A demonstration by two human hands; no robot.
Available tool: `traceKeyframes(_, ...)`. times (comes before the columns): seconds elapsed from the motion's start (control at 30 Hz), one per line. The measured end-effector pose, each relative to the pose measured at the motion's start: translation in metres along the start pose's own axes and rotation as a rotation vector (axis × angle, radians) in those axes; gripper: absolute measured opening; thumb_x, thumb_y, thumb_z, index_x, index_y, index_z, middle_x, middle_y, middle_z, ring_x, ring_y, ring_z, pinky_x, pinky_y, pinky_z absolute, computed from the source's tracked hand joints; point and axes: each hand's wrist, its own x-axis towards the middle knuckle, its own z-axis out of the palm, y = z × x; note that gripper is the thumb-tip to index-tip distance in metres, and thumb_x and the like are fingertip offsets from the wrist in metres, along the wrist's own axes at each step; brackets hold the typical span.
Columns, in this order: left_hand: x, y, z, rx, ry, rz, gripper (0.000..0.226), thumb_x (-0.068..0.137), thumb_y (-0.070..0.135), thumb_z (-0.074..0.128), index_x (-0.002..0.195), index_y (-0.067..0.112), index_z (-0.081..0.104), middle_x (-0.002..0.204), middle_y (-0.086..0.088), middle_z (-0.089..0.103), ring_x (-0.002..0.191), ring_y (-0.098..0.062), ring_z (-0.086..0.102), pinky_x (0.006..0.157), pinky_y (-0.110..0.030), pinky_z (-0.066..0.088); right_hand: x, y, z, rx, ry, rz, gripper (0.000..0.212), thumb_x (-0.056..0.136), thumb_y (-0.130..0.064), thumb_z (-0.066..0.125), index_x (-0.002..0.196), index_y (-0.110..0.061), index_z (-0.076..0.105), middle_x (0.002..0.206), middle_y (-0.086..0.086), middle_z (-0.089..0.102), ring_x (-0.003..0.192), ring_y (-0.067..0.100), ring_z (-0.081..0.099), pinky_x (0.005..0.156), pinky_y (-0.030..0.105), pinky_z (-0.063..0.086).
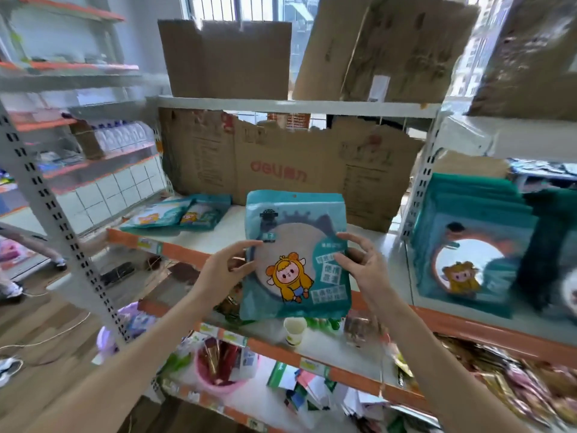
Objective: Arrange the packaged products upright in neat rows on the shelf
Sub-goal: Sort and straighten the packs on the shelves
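Two hands hold one teal packet [295, 254] upright in front of the shelf [218, 235], its long axis running top to bottom and its printed face turned toward the person. The left hand [226, 265] pinches the packet's left edge, thumb on the front and fingers curled behind. The right hand [362, 260] pinches the right edge about level with it, fingertips on the front. The packet sits between the two sets of fingers, so neither hand is nearer than the other. Beyond the fingertips, past the packet's top, lies the bare shelf board and a cardboard sheet [281, 164] standing as a back wall. Up and to the left of the left fingers, two more packets [178, 215] lie flat on the board. To the right of the right fingers, past a post, a row of standing packets [474, 245] faces forward. Placing it probably means pushing away from the fingers and setting the bottom edge down.
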Motion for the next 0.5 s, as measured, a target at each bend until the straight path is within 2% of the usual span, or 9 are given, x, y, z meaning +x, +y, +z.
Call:
traceKeyframes(0.2,-0.009,0.046,0.105,0.011,-0.028,0.035,0.038,0.085,0.014,0.062,0.120,0.027,0.057,0.105,-0.001,0.064,0.092,-0.015,0.065,0.075,-0.031,0.058,-0.033,-0.014,-0.111,-0.110,0.087,-0.089,0.030,0.085,0.003,0.060,0.111,-0.012,0.058,0.095,0.003,0.069,0.079,0.008,0.068,0.060,0.020,0.054)
traceKeyframes(0.33,-0.014,0.075,0.165,-0.026,-0.054,0.041,0.035,0.087,0.013,0.061,0.118,0.029,0.056,0.098,0.000,0.066,0.084,-0.009,0.065,0.065,-0.018,0.056,-0.054,-0.022,-0.174,-0.177,0.147,-0.102,0.031,0.083,0.003,0.062,0.104,-0.020,0.060,0.100,0.003,0.066,0.089,0.012,0.064,0.063,0.020,0.055)
traceKeyframes(0.5,-0.012,0.114,0.238,-0.097,-0.141,0.036,0.032,0.087,0.017,0.061,0.108,0.041,0.054,0.096,0.001,0.067,0.085,-0.014,0.066,0.068,-0.028,0.058,-0.087,-0.040,-0.251,-0.240,0.256,-0.134,0.037,0.083,0.008,0.061,0.096,-0.027,0.060,0.098,0.002,0.065,0.086,0.008,0.063,0.059,0.016,0.053)
